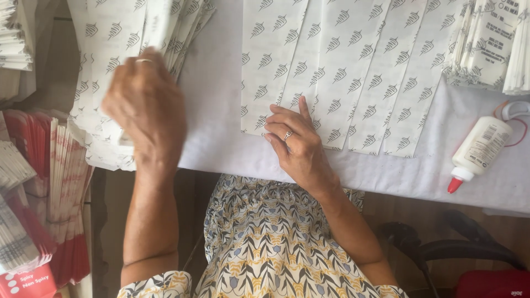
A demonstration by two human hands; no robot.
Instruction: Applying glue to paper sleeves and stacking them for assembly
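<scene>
A worker's right hand (295, 140) lies flat, fingers spread, pinning fanned printed paper sheets (342, 72) to the counter (221, 110). Her blurred left hand (144, 105) pinches one sheet above the side stack (105, 66). A glue bottle (479, 150) lies nearby.

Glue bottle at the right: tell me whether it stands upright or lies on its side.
On its side. The glue bottle lies flat on the white table cover, red tip toward the near edge.
</scene>
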